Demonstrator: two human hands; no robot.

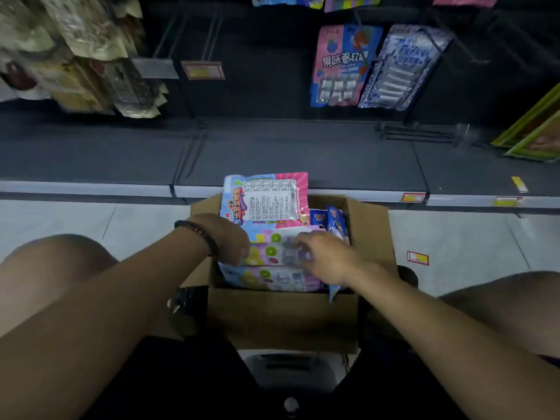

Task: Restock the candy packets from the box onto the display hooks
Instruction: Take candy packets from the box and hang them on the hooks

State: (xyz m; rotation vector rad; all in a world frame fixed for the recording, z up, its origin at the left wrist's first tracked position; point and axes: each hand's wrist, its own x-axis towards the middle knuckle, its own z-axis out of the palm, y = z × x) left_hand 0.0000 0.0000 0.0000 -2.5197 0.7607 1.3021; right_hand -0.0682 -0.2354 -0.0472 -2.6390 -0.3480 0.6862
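1 cardboard box point(281, 316), 1 left hand point(233, 237), 1 right hand point(327, 259), 1 wristband point(200, 234)

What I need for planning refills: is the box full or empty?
Nearly full: candy packets reach the box rim, one sticking above it.

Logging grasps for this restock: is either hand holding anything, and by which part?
Both are on the top packet in the box: left hand at its left edge, right hand at its right end. Whether they grip cannot be told.
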